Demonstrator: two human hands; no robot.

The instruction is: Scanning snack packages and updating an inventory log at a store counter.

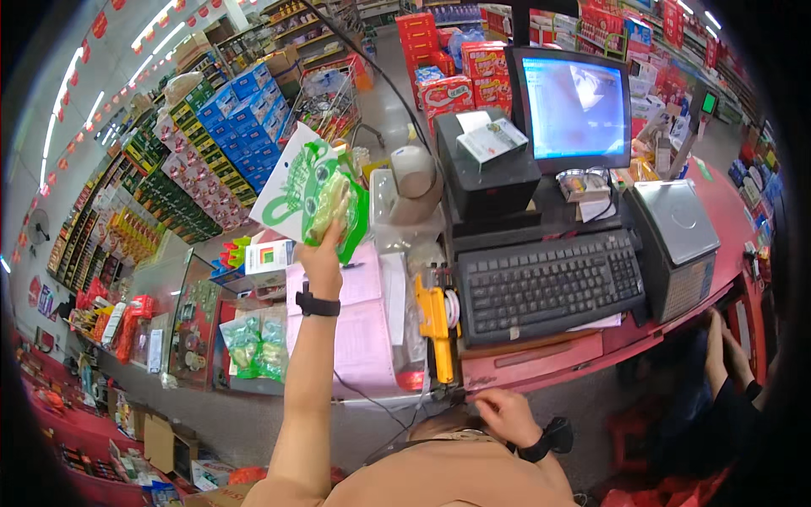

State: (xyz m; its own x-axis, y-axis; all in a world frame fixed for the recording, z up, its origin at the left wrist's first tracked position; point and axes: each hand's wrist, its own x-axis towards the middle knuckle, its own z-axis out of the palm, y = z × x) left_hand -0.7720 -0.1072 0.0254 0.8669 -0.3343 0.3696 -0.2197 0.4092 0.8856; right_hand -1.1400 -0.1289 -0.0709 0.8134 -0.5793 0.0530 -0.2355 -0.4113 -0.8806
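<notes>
In my left hand (323, 250) is a green-and-white plastic snack packet (317, 190) with a cartoon animal face printed on it. My hand grips its lower end and holds it raised above the pink paper sheets (342, 348) on the counter. A pen (352, 265) lies on those sheets. Beyond the packet, to its right, a pale barcode scanner (415, 177) stands upright. My right hand (510, 415) is by the counter's front edge, its fingers loosely curled and its palm hidden. The nearest tool to it is a yellow price labeller (437, 323).
Two similar green packets (256, 345) lie left of the papers. A black keyboard (551, 285), a lit monitor (576, 108), a black printer (491, 168) and a metal-topped box (675, 222) occupy the right side. Another person's hands (719, 336) show at far right. Stacked cartons (244, 117) stand beyond.
</notes>
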